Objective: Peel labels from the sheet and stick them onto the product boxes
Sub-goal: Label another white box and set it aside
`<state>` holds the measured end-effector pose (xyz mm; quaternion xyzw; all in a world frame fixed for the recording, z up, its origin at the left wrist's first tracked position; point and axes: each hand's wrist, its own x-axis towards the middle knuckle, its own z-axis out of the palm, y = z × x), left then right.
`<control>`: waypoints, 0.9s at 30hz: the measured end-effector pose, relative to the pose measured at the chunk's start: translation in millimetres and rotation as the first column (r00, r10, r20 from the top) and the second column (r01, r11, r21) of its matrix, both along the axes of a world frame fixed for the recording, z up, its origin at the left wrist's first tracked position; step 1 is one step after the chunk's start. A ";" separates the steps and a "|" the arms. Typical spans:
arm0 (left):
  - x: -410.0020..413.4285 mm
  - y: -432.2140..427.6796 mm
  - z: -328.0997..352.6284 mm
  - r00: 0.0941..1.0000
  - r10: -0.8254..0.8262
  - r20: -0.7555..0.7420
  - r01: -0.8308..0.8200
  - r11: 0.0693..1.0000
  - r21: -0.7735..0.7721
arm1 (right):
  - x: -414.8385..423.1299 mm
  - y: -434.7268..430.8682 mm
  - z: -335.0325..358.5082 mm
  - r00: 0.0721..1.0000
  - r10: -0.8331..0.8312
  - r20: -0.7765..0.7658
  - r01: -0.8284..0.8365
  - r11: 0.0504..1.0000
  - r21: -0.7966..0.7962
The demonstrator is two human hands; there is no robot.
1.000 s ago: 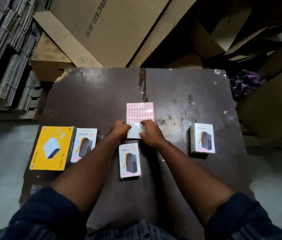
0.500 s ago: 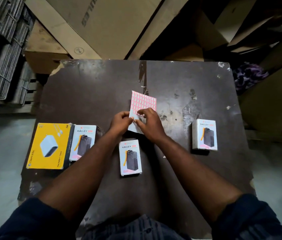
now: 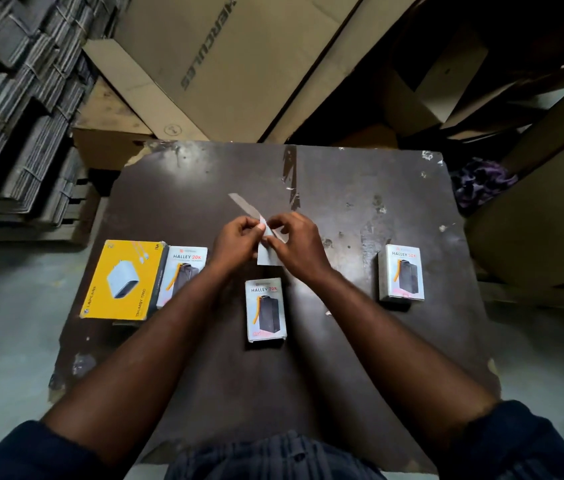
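Observation:
Both hands hold the label sheet (image 3: 266, 252) above the middle of the dark table (image 3: 342, 358). The sheet is turned almost edge-on, so its far part shows as a thin grey strip and the pink labels are hidden. My left hand (image 3: 237, 242) pinches it from the left and my right hand (image 3: 296, 245) pinches it from the right. A white Halley box (image 3: 265, 309) lies flat just below the hands. A second one (image 3: 183, 273) lies to the left, partly under my left forearm, and a third (image 3: 401, 271) lies at the right.
A yellow charger box (image 3: 122, 280) lies at the table's left edge, against the left Halley box. Large cardboard cartons (image 3: 239, 64) lean behind the table. Stacked flat bundles (image 3: 13, 116) fill the left. A purple cloth (image 3: 481, 181) lies off the right rear corner.
The sheet went from lying flat on the table to lifted and tilted, now nearly edge-on with its labels out of sight. Both hands rose with it and moved closer together.

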<state>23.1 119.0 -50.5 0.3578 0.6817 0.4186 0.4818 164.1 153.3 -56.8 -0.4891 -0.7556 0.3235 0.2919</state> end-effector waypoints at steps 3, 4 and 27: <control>1.0 -13.5 14.3 0.999 -0.020 -0.034 0.022 0.999 0.050 | 2.6 -9.8 17.3 1.000 0.010 -0.002 -0.010 1.000 0.012; 1.0 -16.7 17.7 0.999 -0.035 -0.037 0.037 0.997 0.065 | 3.4 -12.4 22.3 1.000 0.007 -0.002 -0.007 1.000 0.015; 15.7 -86.4 43.3 0.993 -0.076 -0.087 0.093 0.971 0.222 | 31.1 -72.3 56.8 0.999 0.035 -0.025 -0.036 0.999 -0.021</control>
